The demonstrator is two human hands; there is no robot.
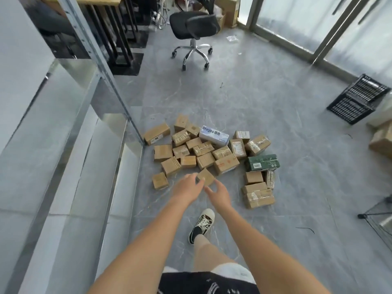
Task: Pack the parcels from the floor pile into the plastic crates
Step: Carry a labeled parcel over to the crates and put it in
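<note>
Nearest me: black patterned shorts at the frame bottom, one bare leg stepping forward, black-and-white canvas sneaker planted on the grey marbled floor tiles.

Both forearms reach forward and down. Left hand and right hand flank a small brown cardboard parcel at the near edge of the pile. Left fingers lie relaxed and spread, over the parcel's near-left corner; contact I cannot confirm. Right fingers loosely curved, empty, just beside the parcel's near-right side. Neither hand grips anything.

The parcel sits rotated on the floor, one corner pointing toward me, long axis running near-left to far-right.

Behind it, the pile of brown cardboard parcels spreads across the floor, boxes lying at mixed angles, many taped. In it: a white box with blue lettering, long axis roughly left-right, and a dark green box on the right, also lying left-right. A short stack of taped boxes stands near right.

Left: a metal shelving unit with bare shelves.

Far right: a black plastic crate, tilted, well apart from the pile.

Farthest: a black swivel office chair.
</note>
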